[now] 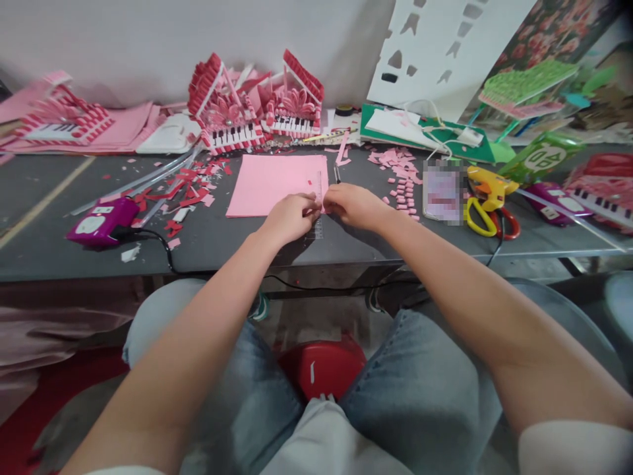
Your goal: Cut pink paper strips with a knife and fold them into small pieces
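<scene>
A pink foam or paper sheet [277,181] lies flat near the table's front. Across its right edge runs a clear ruler [319,179], its lower end past the sheet. My left hand [291,216] has curled fingers pressed on the ruler from the left. My right hand [353,206] is closed in a pinch at the sheet's right edge, close beside the ruler. A slim dark-and-light pen-like tool [337,174] sticks up from behind its fingers; its kind is unclear, and the fingertips are partly hidden.
Pink scraps [395,158] and small rolled pink pieces [406,191] lie right, near a phone [442,191], a yellow glue gun [489,188] and scissors [479,218]. Red scraps [185,188] and a purple box [103,221] with a cord are left. Model pianos [232,135] stand behind.
</scene>
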The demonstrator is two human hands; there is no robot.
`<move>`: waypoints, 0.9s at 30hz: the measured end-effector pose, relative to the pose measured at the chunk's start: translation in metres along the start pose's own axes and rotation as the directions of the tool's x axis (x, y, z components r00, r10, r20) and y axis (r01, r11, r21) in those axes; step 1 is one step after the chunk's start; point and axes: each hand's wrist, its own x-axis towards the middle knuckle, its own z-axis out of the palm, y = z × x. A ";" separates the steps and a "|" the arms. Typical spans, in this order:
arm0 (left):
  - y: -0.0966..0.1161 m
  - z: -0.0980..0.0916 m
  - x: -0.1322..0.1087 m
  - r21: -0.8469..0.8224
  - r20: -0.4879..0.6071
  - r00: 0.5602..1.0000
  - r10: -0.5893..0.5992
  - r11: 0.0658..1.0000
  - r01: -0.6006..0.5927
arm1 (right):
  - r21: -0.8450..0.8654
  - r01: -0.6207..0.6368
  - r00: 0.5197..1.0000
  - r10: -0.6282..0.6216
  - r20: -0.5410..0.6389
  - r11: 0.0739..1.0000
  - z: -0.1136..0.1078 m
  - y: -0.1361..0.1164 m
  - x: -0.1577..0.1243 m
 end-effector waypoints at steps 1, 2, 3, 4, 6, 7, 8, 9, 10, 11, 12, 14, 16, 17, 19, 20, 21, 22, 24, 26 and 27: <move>-0.001 0.000 0.001 0.002 0.004 1.000 0.004 1.000 -0.004 | 0.002 -0.002 1.000 0.002 -0.002 1.000 0.001 0.000 0.001; -0.001 -0.001 0.001 0.003 0.006 1.000 0.007 1.000 -0.007 | 0.004 -0.004 1.000 0.004 -0.001 1.000 0.001 0.000 0.001; -0.001 -0.001 0.001 0.003 0.007 1.000 0.008 1.000 -0.008 | 0.005 -0.008 1.000 0.008 0.001 1.000 0.002 0.000 0.002; -0.001 -0.002 0.002 0.003 0.009 1.000 0.009 1.000 -0.009 | 0.005 -0.016 1.000 0.016 0.003 1.000 0.002 0.000 0.003; -0.002 -0.002 0.002 0.003 0.013 1.000 0.010 1.000 -0.010 | 0.001 -0.040 0.999 0.040 0.007 0.999 0.002 0.000 0.004; -0.002 -0.002 0.002 0.005 0.014 1.000 0.009 1.000 -0.009 | 0.000 -0.054 0.999 0.054 0.008 0.999 0.002 0.000 0.005; -0.002 -0.002 0.002 0.007 0.015 1.000 0.007 1.000 -0.007 | 0.000 -0.065 0.998 0.065 0.010 0.998 0.001 -0.001 0.006; -0.003 -0.002 0.002 0.012 0.012 1.000 0.003 1.000 -0.003 | 0.002 -0.074 0.997 0.074 0.013 0.997 0.000 -0.002 0.006; -0.003 -0.002 0.002 0.017 0.009 1.000 -0.002 1.000 0.002 | 0.003 -0.081 0.997 0.081 0.017 0.997 -0.001 -0.004 0.007; -0.003 -0.002 0.002 0.024 0.003 1.000 -0.009 1.000 0.009 | 0.003 -0.091 0.996 0.091 0.021 0.996 -0.002 -0.005 0.008; -0.003 -0.002 0.002 0.031 -0.002 1.000 -0.015 0.999 0.015 | 0.000 -0.104 0.994 0.104 0.024 0.995 -0.003 -0.007 0.009; -0.002 -0.003 0.003 0.046 -0.008 1.000 -0.022 0.999 0.023 | -0.011 -0.136 0.990 0.136 0.027 0.991 -0.005 -0.009 0.011; -0.002 -0.003 0.003 0.059 -0.007 1.000 -0.026 0.998 0.026 | -0.010 -0.158 0.987 0.158 0.025 0.987 -0.006 -0.008 0.012; -0.002 -0.004 0.003 0.067 -0.003 1.000 -0.026 0.997 0.027 | 0.004 -0.154 0.988 0.153 0.027 0.988 -0.007 -0.007 0.012; -0.001 -0.005 0.003 0.091 0.007 1.000 -0.027 0.996 0.026 | 0.053 -0.116 0.993 0.114 0.034 0.992 -0.008 -0.002 0.011; -0.002 -0.006 0.003 0.103 0.011 1.000 -0.025 0.994 0.024 | 0.080 -0.087 0.996 0.084 0.039 0.993 -0.008 0.001 0.010; -0.002 -0.006 0.002 0.114 0.015 1.000 -0.021 0.993 0.019 | 0.102 -0.057 0.998 0.053 0.040 0.993 -0.009 0.003 0.009; -0.002 -0.007 0.002 0.122 0.017 1.000 -0.015 0.992 0.013 | 0.118 -0.028 0.999 0.023 0.039 0.993 -0.010 0.005 0.007; -0.003 -0.007 0.002 0.125 0.016 1.000 -0.005 0.992 0.003 | 0.127 0.021 0.999 -0.025 0.029 0.992 -0.011 0.006 0.004; -0.003 -0.007 0.001 0.120 0.021 1.000 0.001 0.993 -0.004 | 0.109 0.053 0.998 -0.056 0.018 0.993 -0.013 0.003 0.002; -0.002 -0.008 0.001 0.118 0.022 1.000 -0.001 0.993 -0.002 | 0.094 0.061 0.998 -0.063 0.016 0.994 -0.013 0.002 0.001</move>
